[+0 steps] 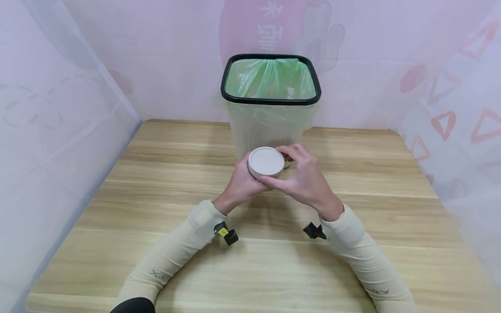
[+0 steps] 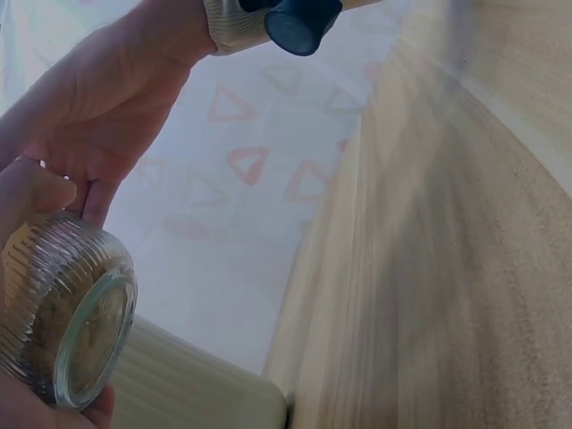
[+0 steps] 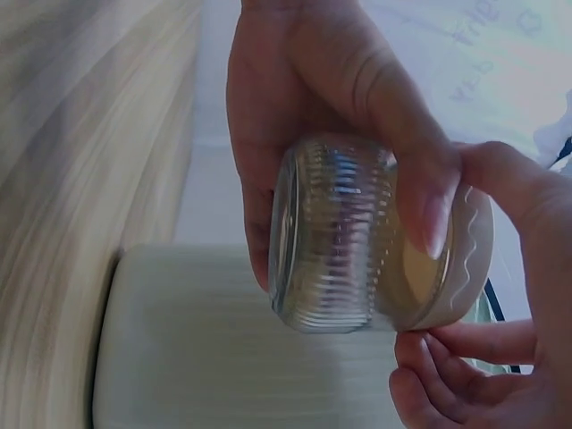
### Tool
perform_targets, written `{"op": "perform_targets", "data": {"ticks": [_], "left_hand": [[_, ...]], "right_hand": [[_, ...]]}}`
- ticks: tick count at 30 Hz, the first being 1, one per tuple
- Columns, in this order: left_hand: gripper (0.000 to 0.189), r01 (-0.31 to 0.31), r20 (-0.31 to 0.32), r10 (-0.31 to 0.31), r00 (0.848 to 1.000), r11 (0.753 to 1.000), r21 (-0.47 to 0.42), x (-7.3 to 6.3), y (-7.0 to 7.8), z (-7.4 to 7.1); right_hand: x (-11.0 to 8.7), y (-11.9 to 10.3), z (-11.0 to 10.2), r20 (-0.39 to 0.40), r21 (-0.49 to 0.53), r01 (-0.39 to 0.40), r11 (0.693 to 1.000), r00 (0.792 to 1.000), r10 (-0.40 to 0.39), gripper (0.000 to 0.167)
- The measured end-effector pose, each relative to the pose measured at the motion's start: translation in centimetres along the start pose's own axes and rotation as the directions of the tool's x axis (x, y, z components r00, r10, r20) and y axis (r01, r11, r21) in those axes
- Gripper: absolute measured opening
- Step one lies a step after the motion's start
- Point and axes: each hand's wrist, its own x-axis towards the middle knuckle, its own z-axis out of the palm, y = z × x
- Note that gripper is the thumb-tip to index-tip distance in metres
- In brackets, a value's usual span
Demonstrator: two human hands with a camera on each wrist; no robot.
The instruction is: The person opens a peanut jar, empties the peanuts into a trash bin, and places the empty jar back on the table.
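A ribbed clear glass jar (image 3: 335,246) with a pale round lid (image 1: 266,161) is held between both hands, in front of the bin. My left hand (image 1: 243,180) grips the jar's glass body, its thumb along the side in the right wrist view. Around the lid's rim curl the thumb and fingers of my right hand (image 1: 303,176). The jar's round glass base (image 2: 96,335) faces the left wrist camera. Something brownish shows through the glass, but I cannot tell whether it is inside.
Just behind the hands stands a pale waste bin (image 1: 266,126) with a black rim (image 1: 270,101) and a green plastic liner (image 1: 270,78). It stands at the back of the wood-grain table (image 1: 188,174). Printed curtains (image 1: 168,56) hang behind and at both sides.
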Motion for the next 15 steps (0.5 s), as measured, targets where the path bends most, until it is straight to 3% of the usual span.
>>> {"op": "perform_targets", "data": {"ticks": [6, 15], "left_hand": [[0.083, 0.005, 0.046, -0.003, 0.999, 1.0, -0.028, 0.0, 0.1, -0.1], [0.085, 0.013, 0.114, -0.009, 0.993, 0.999, -0.036, -0.1, 0.4, -0.3]], "right_hand": [[0.1, 0.3, -0.6, 0.051, 0.025, -0.004, 1.0, 0.999, 0.003, 0.07], [0.4, 1.1, -1.6, 0.127, 0.072, 0.045, 0.996, 0.99, -0.054, 0.071]]}}
